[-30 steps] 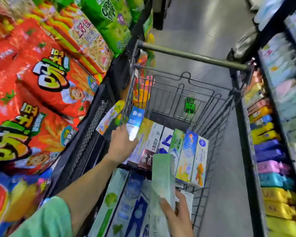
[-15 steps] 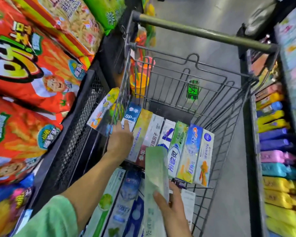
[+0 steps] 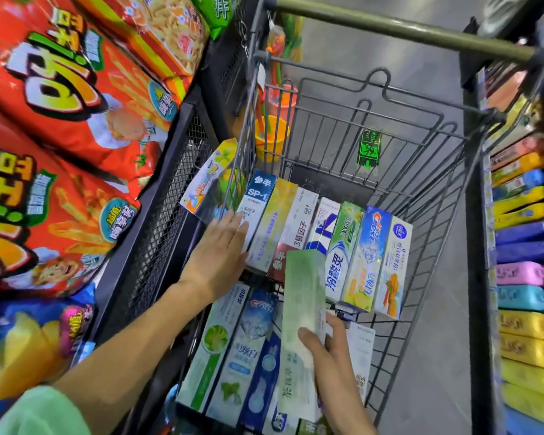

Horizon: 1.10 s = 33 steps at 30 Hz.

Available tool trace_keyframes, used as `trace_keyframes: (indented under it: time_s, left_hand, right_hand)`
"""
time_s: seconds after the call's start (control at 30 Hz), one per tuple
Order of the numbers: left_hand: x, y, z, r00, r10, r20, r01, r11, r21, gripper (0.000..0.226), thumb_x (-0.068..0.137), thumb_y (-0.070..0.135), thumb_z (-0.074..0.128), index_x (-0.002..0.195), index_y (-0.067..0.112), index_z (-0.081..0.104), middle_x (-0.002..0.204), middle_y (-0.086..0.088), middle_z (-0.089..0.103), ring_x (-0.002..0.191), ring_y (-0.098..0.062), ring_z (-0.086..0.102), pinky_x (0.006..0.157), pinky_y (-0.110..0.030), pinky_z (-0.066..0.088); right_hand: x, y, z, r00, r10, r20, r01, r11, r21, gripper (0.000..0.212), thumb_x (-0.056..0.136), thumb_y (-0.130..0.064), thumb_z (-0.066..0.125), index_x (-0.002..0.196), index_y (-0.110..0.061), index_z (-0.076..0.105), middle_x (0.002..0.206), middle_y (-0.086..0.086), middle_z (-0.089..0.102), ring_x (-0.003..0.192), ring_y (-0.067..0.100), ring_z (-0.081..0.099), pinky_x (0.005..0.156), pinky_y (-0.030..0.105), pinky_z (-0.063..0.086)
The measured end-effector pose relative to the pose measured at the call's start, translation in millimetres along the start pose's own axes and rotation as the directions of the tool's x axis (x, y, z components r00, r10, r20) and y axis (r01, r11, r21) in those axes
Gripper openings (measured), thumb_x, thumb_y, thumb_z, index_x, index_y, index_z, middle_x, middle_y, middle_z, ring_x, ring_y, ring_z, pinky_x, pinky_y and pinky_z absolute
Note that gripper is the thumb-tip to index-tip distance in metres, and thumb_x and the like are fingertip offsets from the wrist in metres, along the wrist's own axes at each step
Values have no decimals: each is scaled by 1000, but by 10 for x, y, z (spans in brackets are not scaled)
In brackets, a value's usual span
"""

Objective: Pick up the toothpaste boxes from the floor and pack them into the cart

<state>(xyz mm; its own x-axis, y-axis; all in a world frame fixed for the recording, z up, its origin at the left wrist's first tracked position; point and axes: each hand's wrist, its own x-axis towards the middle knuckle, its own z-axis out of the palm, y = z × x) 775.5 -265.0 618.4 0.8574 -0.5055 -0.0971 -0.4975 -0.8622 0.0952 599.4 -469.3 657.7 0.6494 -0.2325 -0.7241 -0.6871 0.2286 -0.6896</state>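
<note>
Toothpaste box (image 3: 303, 296) gripped by right hand (image 3: 330, 356) over cart (image 3: 421, 158).

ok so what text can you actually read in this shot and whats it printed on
"SP-1": blue-topped toothpaste box at the left end of the far row in the cart.
"3": white and dark red box two places right of it, beside Chinese characters.
Other toothpaste boxes, the snack bags and the green tag: Chinese print or logos, too blurred to quote.

Colourful toothpaste boxes (image 3: 324, 246) lie in rows inside the wire cart (image 3: 421, 158).
</note>
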Motion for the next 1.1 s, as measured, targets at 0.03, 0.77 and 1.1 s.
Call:
trace_keyframes:
  time_s: [0.03, 0.77, 1.1]
  left_hand:
    - [-164, -34, 37, 999, -20, 28, 19, 999, 27, 60, 102, 34, 38, 150, -2, 37, 160, -21, 32, 152, -36, 21, 125, -48, 15]
    - [-1835, 245, 563, 958, 61, 280, -56, 998, -25, 80, 98, 56, 30, 147, -6, 43, 151, -30, 41, 144, -43, 36, 119, -49, 22]
    - [-1918, 281, 449, 958, 127, 256, -146, 988, 56, 76, 103, 57, 7, 156, 7, -15, 162, -14, -20, 150, -30, -24, 123, -42, -13]
  right_hand:
    - [-20, 37, 15, 1000, -11, 2, 11, 1000, -28, 35, 94, -28, 69, 120, -41, 49, 116, -5, 70, 106, 17, 67, 100, 43, 51]
    - [-512, 890, 594, 941, -216, -261, -41, 693, -720, 79, 99, -53, 49, 160, -32, 5, 145, 24, 33, 127, 43, 44, 107, 50, 41]
    - [-421, 815, 792, 931, -312, -192, -36, 444, -895, 85, 96, -68, 41, 160, -22, 9, 142, 20, 30, 124, 41, 45, 94, 46, 51]
